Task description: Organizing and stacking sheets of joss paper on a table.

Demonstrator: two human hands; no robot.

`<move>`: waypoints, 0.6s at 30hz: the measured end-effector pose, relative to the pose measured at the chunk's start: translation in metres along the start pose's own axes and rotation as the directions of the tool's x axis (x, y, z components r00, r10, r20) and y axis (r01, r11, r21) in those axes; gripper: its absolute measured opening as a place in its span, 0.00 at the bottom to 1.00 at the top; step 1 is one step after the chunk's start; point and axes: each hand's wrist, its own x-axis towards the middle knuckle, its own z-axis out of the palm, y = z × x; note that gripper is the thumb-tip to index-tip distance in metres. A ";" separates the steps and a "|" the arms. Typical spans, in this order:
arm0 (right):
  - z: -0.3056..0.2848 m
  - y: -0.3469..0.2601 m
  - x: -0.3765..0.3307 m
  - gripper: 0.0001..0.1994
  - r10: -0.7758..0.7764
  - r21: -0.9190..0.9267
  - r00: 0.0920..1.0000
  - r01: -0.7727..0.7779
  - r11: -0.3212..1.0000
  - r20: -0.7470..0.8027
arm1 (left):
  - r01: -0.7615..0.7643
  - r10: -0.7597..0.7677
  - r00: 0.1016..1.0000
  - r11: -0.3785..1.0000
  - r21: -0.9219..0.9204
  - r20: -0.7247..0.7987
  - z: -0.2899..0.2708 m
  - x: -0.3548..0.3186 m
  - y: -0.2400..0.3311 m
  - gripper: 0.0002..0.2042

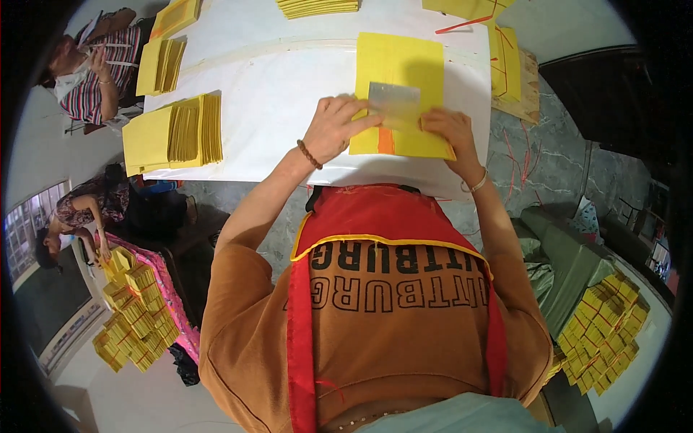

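Note:
A yellow paper sheet (pixel 399 59) lies near the table's front edge, with an orange patch (pixel 387 141) showing low on it. Over its middle is a thin silver sheet (pixel 394 97), slightly blurred. My left hand (pixel 336 126) pinches the silver sheet's left edge, thumb and fingers pointing right. At its lower right edge, the bent fingers of my right hand (pixel 449 133) are closed on it, somewhat smeared by motion. Whether more yellow sheets lie beneath the top one, I cannot tell.
Yellow paper stacks (pixel 184 133) stand along the white table's (pixel 267 94) left side, with more at its far edge. Red-tied bundles (pixel 507 65) sit at right. Two people are at left, one beside piled bundles (pixel 141 307). Another pile (pixel 605 328) is lower right.

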 end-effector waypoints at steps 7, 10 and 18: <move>0.003 -0.012 0.008 0.10 0.562 0.257 0.756 -0.648 0.717 0.336 | 0.438 -0.428 0.898 0.856 -0.275 0.099 0.013 -0.001 0.005 0.12; 0.017 -0.006 0.012 0.16 0.586 0.524 0.797 -0.564 0.638 0.143 | 0.633 -0.602 0.768 0.662 -0.400 0.218 0.017 0.016 0.000 0.14; 0.018 -0.008 0.030 0.23 0.629 0.486 0.777 -0.563 0.668 0.036 | 0.718 -0.695 0.675 0.542 -0.437 0.247 0.034 0.025 -0.017 0.18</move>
